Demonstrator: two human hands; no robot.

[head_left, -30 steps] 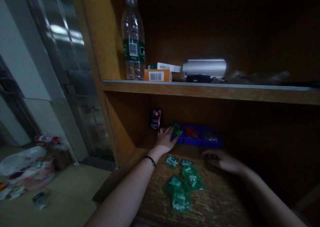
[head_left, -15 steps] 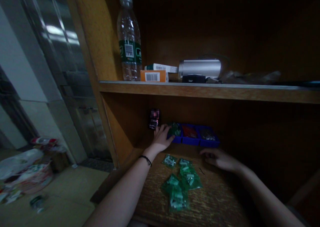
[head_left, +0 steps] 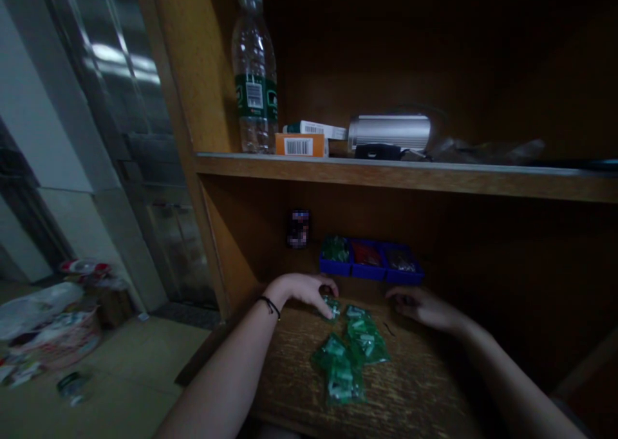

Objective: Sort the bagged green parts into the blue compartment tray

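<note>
The left hand [head_left: 299, 289] was curled over a small green plastic packet [head_left: 331, 307] on the wooden table [head_left: 415, 387], its fingers [head_left: 323, 292] closed on it. The right hand [head_left: 415, 307] lay just beside a heap of green plastic packets [head_left: 345, 368], its fingers [head_left: 398, 300] half curled; the dim light hid whether they held anything. Beyond stood three blue bins [head_left: 371, 275], and a blurred dark object [head_left: 298, 228] stood just left of them. Higher, the wooden shelf [head_left: 405, 176] carried a clear plastic bottle [head_left: 253, 72], an orange box [head_left: 298, 145] and a silver cylinder [head_left: 389, 132].
</note>
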